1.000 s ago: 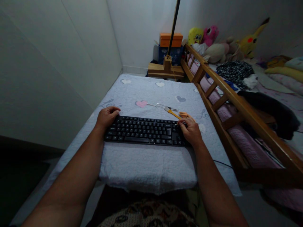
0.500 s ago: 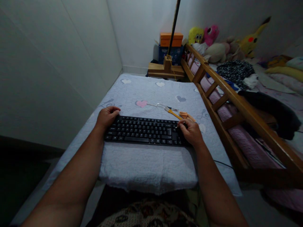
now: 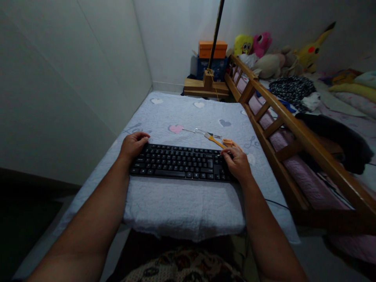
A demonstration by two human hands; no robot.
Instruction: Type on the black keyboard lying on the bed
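A black keyboard [image 3: 176, 161] lies flat on the cloth-covered table in front of me. My left hand [image 3: 133, 147] is closed at its upper left corner, thumb and fingers curled against the edge. Over the number-key end, my right hand [image 3: 235, 159] has its fingers pinched together on a small white-tipped thing [image 3: 220, 155], mostly hidden by the fingers. Just behind that hand lie a brush with a yellow handle [image 3: 216, 141] and a folded orange cloth [image 3: 229, 143]. A thin metal tool [image 3: 202, 131] rests farther back, beside the brush.
A pale blue cloth [image 3: 182, 113] with heart patterns covers the table. The keyboard's cable [image 3: 277, 203] runs out to the right. Along the right side stands a wooden bed rail [image 3: 282, 117]. Behind the table are a wooden stand [image 3: 207, 84] and an orange box [image 3: 213, 49].
My right hand has shifted very slightly at the keyboard, the white tip moving a little away from me. My left hand and the keyboard stay in place.
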